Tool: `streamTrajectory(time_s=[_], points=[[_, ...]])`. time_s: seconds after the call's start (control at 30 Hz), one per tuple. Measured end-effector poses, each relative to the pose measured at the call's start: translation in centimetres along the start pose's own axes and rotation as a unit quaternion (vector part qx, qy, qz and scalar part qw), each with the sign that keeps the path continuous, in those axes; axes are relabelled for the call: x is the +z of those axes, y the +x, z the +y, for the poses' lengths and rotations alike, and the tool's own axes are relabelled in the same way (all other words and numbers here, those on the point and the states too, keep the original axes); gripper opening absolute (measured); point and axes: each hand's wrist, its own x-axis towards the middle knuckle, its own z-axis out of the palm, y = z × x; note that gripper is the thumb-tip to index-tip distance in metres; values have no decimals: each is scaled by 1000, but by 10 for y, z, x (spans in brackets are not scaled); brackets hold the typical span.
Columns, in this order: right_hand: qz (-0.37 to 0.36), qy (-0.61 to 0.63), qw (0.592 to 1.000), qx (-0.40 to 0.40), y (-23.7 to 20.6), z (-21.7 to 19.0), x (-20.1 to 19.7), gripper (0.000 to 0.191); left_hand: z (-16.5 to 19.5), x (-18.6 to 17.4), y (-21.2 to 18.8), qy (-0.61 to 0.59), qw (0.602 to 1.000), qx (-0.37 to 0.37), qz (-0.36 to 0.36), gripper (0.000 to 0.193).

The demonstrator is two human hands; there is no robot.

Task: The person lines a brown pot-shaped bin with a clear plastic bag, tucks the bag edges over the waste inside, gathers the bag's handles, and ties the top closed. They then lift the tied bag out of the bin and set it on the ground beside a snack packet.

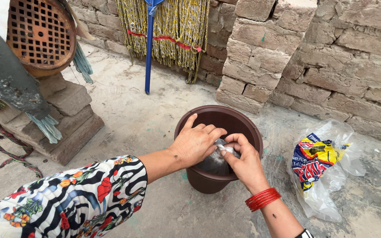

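Outdoors, on a concrete floor (155, 114) beside a brick wall (331, 57), a person works over a brown plastic flowerpot (208, 178). The left hand (195, 143) and the right hand (243, 161) both pinch a small clear plastic bag (219, 154) held just above the pot's mouth, fingers closed on its top. The bag looks unopened or only being opened; nothing poured can be seen inside the pot. A crumpled, colourful packet in clear plastic (320, 165) lies on the floor near the pot's right side.
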Motion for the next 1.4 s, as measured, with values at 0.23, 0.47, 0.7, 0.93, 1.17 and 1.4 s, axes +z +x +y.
streamTrajectory(time_s=[0.23,0.47,0.7,0.93,1.17,1.4], points=[[-46,115,992,25,7,12,-1,28,-2,1,1,0,1000,-2,8,36],[-83,221,969,70,11,21,-4,25,-3,1,0,1,1000,-3,-5,27],[-81,278,953,93,15,24,-6,25,0,-4,-1,-5,1000,4,5,18],[-43,283,952,109,15,20,-4,28,7,-9,-4,-14,1000,-12,21,17],[-32,288,951,107,15,19,-5,29,13,-11,-5,-39,998,-39,3,23],[-42,285,952,100,16,24,-5,28,14,-10,-6,-53,998,-44,0,31]])
